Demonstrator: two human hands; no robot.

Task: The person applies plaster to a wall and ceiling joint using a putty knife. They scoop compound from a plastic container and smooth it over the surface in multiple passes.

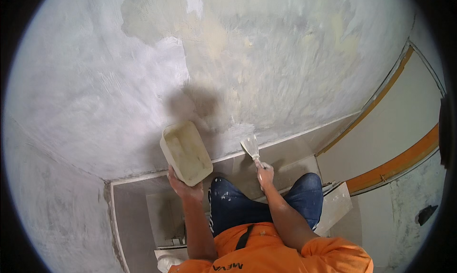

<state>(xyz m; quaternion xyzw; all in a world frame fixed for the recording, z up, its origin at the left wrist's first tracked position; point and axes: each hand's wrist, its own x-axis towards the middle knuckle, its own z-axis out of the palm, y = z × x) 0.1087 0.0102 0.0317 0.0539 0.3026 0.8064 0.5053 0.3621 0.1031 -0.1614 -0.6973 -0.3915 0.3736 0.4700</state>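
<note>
My left hand (186, 187) grips a cream rectangular plastic tub (188, 154) from below and its near side; a thin pale smear lines its inside. My right hand (264, 172) is closed on the handle of a putty knife (250, 145), its broad whitish blade angled up toward the lower edge of the patchily plastered wall (266, 68). A fresh pale patch shows on the wall just behind the blade. Whether the blade touches the wall I cannot tell.
A tiled strip (328, 132) with a pale top edge runs along the wall's foot. At right are a curved orange-edged panel (381, 120) and a dark hole (426, 215). Another wall (52, 206) rises at left. A loose-looking board (335, 206) lies beside my right knee.
</note>
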